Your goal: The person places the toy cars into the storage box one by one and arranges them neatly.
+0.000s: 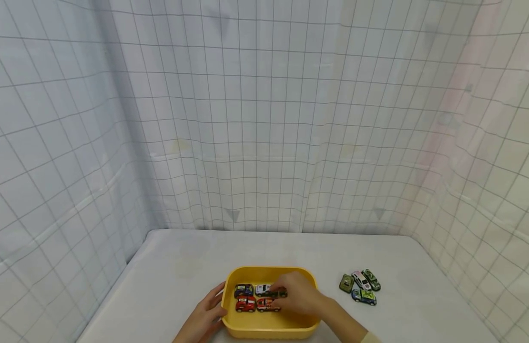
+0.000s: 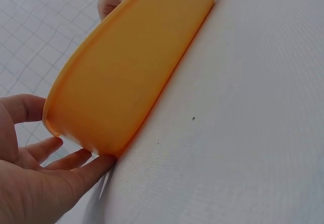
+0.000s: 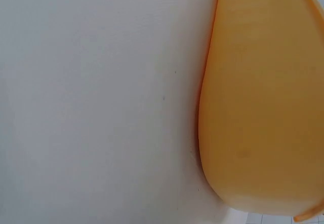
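Note:
A yellow plastic bin [image 1: 270, 332] stands on the table, holding several small toy cars. My left hand [image 1: 204, 314] rests against the outside of its left end; in the left wrist view the fingertips [image 2: 83, 158] touch the bin's end wall and rim. My right hand [image 1: 300, 294] reaches into the bin and pinches a dark green toy car [image 1: 279, 293] between thumb and fingers. Beside that car are a white toy car [image 1: 261, 290] and an orange toy car [image 1: 266, 305], partly covered by the hand. A blue toy car [image 1: 244, 290] and a red toy car [image 1: 245, 305] sit at the left.
Right of the bin, several more toy cars lie grouped on the white table [image 1: 183, 257]: an olive one [image 1: 346, 283], a white one [image 1: 361, 280], a green camouflage one [image 1: 371, 279] and a blue-green one [image 1: 364, 297]. White gridded curtains [image 1: 269, 143] surround the table's back and sides.

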### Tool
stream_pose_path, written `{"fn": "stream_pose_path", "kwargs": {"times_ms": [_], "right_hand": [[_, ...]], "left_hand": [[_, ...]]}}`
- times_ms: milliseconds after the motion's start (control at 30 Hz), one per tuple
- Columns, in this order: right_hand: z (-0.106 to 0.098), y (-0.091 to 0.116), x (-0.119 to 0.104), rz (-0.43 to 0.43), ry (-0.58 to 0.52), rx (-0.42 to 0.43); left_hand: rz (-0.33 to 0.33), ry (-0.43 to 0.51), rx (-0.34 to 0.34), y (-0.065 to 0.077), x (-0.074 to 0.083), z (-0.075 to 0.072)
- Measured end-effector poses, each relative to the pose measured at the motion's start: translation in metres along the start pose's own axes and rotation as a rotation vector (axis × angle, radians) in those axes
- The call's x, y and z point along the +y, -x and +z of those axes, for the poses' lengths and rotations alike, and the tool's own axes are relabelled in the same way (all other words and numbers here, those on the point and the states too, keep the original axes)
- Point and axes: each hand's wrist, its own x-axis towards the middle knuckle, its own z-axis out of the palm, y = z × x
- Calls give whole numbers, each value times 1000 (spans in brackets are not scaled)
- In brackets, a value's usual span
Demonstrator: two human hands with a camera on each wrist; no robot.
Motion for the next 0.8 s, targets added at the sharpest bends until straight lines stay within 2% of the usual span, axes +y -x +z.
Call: {"fn": "stream_pose_path", "kwargs": {"times_ms": [167,467,633,800], "right_hand": [[-9,6,1,-8,4,15],[-21,18,9,12,-95,55],[-27,25,17,20,-94,74],[-33,32,22,-9,-80,116]], "left_hand": [[-12,6,15,-2,-1,0],[-17,3,24,-2,-1,1],[-14,0,19,-3,-1,0],[-12,-2,22,-4,-3,-1]]}}
